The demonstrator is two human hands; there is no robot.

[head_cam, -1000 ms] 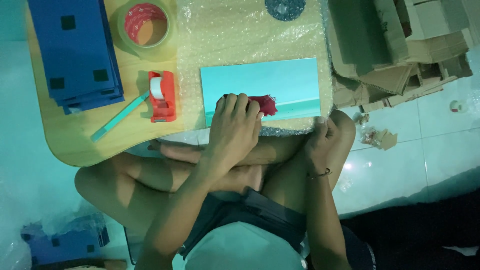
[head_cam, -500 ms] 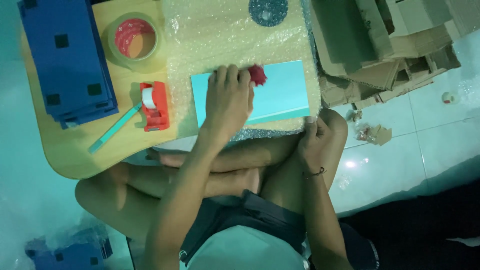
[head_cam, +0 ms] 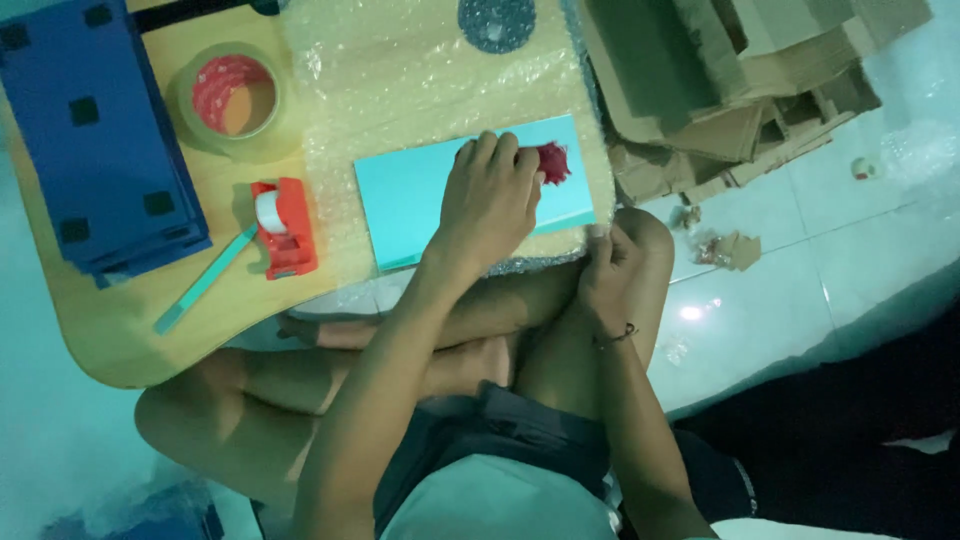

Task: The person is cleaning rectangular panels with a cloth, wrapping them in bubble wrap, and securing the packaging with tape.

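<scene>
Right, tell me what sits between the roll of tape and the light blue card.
In the head view, bubble wrap covers the table between the roll of tape and the light blue card, which lies on it. Nothing else sits there.

We count one turquoise flat box [head_cam: 420, 195], one roll of packing tape [head_cam: 232, 100], one red tape dispenser [head_cam: 283, 228], one teal cutter [head_cam: 205, 280], one bubble wrap sheet [head_cam: 400, 80], one stack of blue panels [head_cam: 95, 130], one cardboard pile [head_cam: 720, 70], two hands, left hand [head_cam: 490, 200], right hand [head_cam: 608, 270]

Over the preceding second the left hand [head_cam: 490, 200] travelled up the turquoise card [head_cam: 420, 195], from its near edge to its middle, with fingertips reaching the far edge. The red tuft [head_cam: 553, 160], earlier just beyond the fingers at mid-card, ended beside them near the card's far right corner.
</scene>
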